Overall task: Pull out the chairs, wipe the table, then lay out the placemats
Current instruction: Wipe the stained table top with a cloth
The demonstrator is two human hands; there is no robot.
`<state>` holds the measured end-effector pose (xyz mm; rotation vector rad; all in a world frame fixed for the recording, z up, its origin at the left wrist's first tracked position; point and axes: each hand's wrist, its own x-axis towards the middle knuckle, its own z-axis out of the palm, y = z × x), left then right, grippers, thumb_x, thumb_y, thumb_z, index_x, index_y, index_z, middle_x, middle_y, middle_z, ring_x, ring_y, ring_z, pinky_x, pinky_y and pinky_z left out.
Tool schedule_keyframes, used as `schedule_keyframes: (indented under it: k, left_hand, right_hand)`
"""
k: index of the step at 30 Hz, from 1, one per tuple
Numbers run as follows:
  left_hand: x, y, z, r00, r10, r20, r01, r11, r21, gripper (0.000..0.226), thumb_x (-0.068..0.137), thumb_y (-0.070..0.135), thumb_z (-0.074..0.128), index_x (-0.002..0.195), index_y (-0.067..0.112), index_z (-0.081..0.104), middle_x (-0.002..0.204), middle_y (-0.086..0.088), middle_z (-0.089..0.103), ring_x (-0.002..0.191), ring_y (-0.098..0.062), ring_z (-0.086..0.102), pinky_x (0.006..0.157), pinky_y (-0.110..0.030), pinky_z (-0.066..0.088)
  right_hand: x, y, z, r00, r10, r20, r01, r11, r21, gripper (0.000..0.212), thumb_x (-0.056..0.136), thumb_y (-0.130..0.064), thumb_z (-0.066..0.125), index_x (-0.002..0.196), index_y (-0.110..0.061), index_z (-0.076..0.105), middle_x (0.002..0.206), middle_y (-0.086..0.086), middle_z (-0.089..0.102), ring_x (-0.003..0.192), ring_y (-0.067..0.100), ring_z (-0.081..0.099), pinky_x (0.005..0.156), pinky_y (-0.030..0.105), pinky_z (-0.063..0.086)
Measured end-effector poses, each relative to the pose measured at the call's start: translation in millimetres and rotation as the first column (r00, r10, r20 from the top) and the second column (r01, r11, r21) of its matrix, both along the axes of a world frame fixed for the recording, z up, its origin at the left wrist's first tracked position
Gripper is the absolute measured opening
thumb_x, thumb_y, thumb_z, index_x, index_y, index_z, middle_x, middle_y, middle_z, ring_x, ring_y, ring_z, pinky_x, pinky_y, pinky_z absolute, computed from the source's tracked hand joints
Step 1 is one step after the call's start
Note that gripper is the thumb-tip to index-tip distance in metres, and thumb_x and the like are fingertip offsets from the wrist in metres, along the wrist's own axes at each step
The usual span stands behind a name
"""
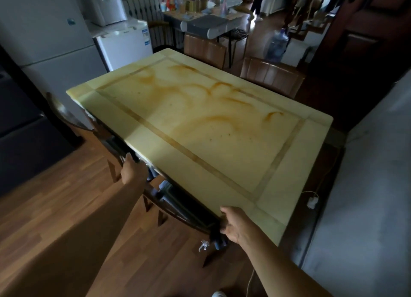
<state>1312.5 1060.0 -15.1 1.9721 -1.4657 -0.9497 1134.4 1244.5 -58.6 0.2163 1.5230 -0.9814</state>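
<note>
A pale yellow stone-look table [200, 127] with amber veins fills the middle of the view. A dark wooden chair [178, 205] is tucked under its near long edge. My left hand [133, 170] grips the left end of the chair's back, fingers curled under the table edge. My right hand [235, 223] grips the right end of the same chair back, thumb by the table's rim. Another chair [60, 112] stands at the left short end. Two brown chairs [271, 76] stand along the far side. No cloth or placemats are visible.
A fridge [44, 41] and a small white fridge [126, 43] stand to the left. A grey sofa or bed [367, 185] runs along the right. A cluttered table [200, 18] and a water bottle [277, 45] are behind. A power strip [312, 201] lies on the floor at right.
</note>
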Motion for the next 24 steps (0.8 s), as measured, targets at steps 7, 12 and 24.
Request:
schedule_keyframes:
  k: [7,12,24]
  left_hand:
    - [-101.1,38.6,19.2,0.754,-0.243,-0.611,0.344,0.937,0.053,0.045,0.100,0.031,0.039,0.137,0.006,0.043,0.140,-0.008,0.047,0.134,-0.025,0.038,0.112,-0.037,0.027]
    - [-148.6,68.9,22.2,0.591,-0.327,-0.737,0.564,0.821,0.088,0.053,0.101,0.039,0.033,0.145,0.010,0.031,0.150,-0.006,0.036,0.139,-0.024,0.031,0.109,-0.033,0.024]
    - [-221.1,64.3,31.7,0.554,-0.377,-0.742,0.616,0.786,0.060,0.055,0.100,0.040,0.032,0.145,0.007,0.030,0.151,-0.008,0.034,0.140,-0.024,0.029,0.114,-0.037,0.021]
  right_hand:
    - [-98.2,7.7,57.5,0.978,-0.202,-0.051,0.171,0.917,-0.360,0.033,0.102,-0.028,0.040,0.125,-0.008,0.051,0.125,0.009,0.055,0.114,0.028,0.053,0.118,0.041,0.022]
    - [-125.9,19.8,84.2,0.938,-0.340,-0.064,0.269,0.834,-0.482,0.034,0.102,-0.033,0.037,0.070,-0.019,0.037,0.067,-0.006,0.028,0.055,0.009,0.024,0.064,0.023,0.034]
    - [-181.2,9.0,93.5,0.933,-0.343,-0.105,0.227,0.792,-0.566,0.034,0.101,-0.035,0.037,0.122,-0.012,0.050,0.097,0.001,0.053,0.089,0.012,0.053,0.088,0.028,0.041]
